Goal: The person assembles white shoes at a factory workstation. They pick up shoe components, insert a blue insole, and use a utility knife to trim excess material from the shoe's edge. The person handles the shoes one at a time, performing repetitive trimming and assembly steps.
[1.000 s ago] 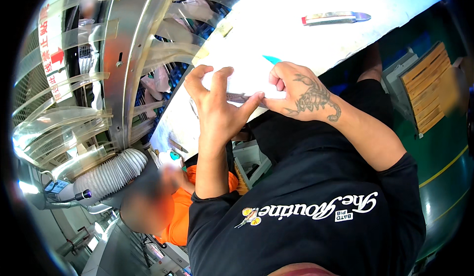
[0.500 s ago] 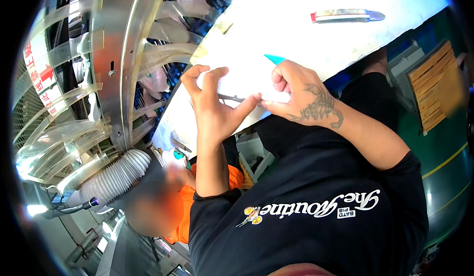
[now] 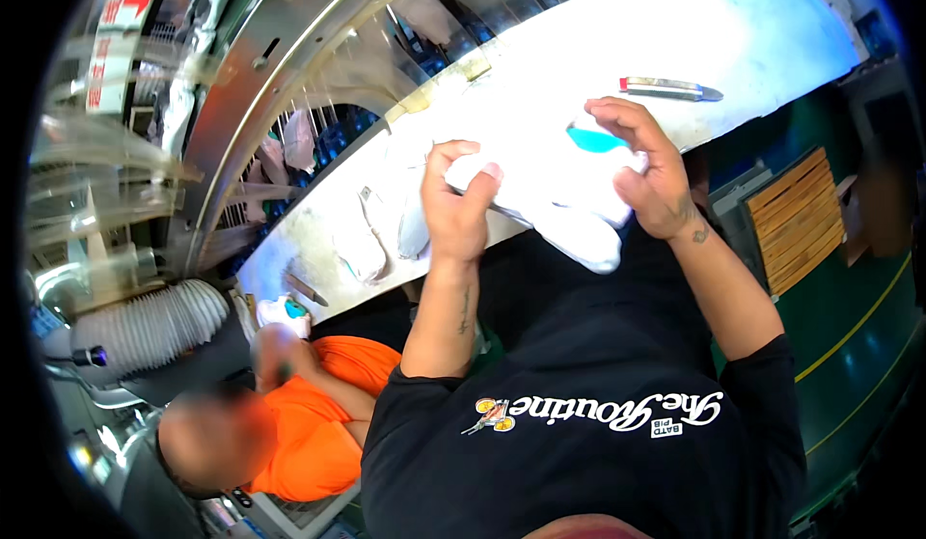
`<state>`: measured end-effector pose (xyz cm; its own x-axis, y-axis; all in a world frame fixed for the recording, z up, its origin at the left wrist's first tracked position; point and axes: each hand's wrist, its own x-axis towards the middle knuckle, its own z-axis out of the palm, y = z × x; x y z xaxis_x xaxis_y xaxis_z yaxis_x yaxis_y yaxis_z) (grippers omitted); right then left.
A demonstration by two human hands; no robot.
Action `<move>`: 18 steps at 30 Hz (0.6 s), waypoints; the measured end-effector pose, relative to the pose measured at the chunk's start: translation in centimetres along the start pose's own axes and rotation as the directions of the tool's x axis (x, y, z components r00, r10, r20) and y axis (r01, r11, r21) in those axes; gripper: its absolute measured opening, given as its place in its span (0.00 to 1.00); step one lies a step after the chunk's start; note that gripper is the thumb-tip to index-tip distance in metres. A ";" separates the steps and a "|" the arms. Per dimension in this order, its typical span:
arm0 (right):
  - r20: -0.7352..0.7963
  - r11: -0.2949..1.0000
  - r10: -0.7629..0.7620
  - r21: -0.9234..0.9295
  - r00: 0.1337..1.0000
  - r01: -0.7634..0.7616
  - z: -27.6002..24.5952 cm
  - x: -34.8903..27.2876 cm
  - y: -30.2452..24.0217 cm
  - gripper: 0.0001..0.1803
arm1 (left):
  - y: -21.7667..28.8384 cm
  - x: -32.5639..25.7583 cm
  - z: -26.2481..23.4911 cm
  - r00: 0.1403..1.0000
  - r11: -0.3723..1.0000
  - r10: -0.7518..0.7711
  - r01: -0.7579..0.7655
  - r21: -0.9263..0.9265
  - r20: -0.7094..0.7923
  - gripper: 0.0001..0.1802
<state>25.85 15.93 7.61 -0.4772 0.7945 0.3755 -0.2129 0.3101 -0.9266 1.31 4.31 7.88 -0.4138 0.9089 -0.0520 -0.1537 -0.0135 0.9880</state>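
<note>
- While the left hand point(image 3: 455, 206) pinches a white piece point(image 3: 470, 169) between thumb and fingers, the right hand point(image 3: 656, 172) is curled round white stuff point(image 3: 590, 184) with a teal patch point(image 3: 596, 140), can't tell if it's all one
- piece is up at the table point(image 3: 772, 27)'s near edge
- knife point(image 3: 668, 88)'s lying past the right hand

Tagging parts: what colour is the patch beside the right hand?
The patch is turquoise, clearest in the head view.

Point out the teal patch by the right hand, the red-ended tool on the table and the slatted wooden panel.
Teal patch point(image 3: 595, 140): head view, middle of its surface.
Red-ended tool point(image 3: 669, 89): head view, mid-length.
Slatted wooden panel point(image 3: 795, 221): head view, middle slats.
</note>
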 end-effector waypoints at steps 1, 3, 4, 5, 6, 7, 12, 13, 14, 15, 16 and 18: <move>0.026 0.994 -0.092 0.062 0.995 0.090 0.3 1.0 -1.7 0.23 | -0.5 -0.6 1.3 0.998 0.991 -0.059 0.063 -0.119 0.037 0.16; 0.118 0.982 -0.187 0.055 0.975 0.182 0.6 2.5 -3.2 0.15 | -0.6 -1.7 3.6 0.980 0.928 -0.148 0.183 -0.325 0.132 0.15; 0.183 0.981 -0.193 -0.002 0.964 0.196 0.7 3.3 -3.6 0.13 | -1.0 -1.4 3.6 0.975 0.985 -0.138 0.154 -0.084 0.174 0.16; 0.248 0.975 -0.193 -0.057 0.949 0.214 1.1 4.0 -4.0 0.12 | -1.0 -2.1 3.6 0.975 0.989 -0.145 0.150 -0.016 0.168 0.18; 0.252 0.963 -0.098 -0.222 0.963 0.156 2.4 4.1 -3.8 0.10 | -0.7 -2.9 3.6 0.991 0.994 -0.074 0.081 -0.069 0.111 0.19; 0.137 0.995 0.008 -0.104 0.991 0.006 3.8 3.7 -3.3 0.08 | 0.4 -3.6 3.8 0.999 0.993 -0.012 0.018 -0.116 0.049 0.20; 0.369 0.906 -0.102 -0.350 0.924 0.240 4.7 5.8 -4.0 0.07 | 2.3 -4.7 4.3 0.799 0.718 0.575 -0.597 0.359 0.178 0.31; 0.407 0.860 -0.161 -0.389 0.899 0.330 4.3 6.5 -3.4 0.07 | 0.4 -4.3 2.5 0.743 0.666 0.624 -0.668 0.330 0.242 0.29; 0.349 0.931 -0.023 -0.334 0.937 0.147 3.8 7.2 -2.4 0.12 | -0.9 -4.6 1.4 0.699 0.594 0.662 -0.709 0.381 0.269 0.28; 0.293 0.962 0.121 -0.270 0.948 -0.039 3.4 8.0 -1.8 0.16 | -1.8 -4.5 0.9 0.648 0.512 0.698 -0.749 0.421 0.304 0.27; 0.329 0.933 0.026 -0.347 0.944 0.095 3.5 8.6 -1.7 0.16 | -2.0 -5.2 1.6 0.660 0.560 0.707 -0.742 0.370 0.254 0.25; 0.353 0.948 0.131 -0.318 0.927 -0.013 4.0 9.2 -1.3 0.16 | -1.1 -6.0 1.2 0.641 0.475 0.684 -0.753 0.455 0.348 0.23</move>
<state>18.36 20.72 12.36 -0.7707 0.5926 0.2343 0.0753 0.4497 -0.8900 5.03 -0.64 7.32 -0.0577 0.7189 0.6927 0.6471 -0.5014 0.5743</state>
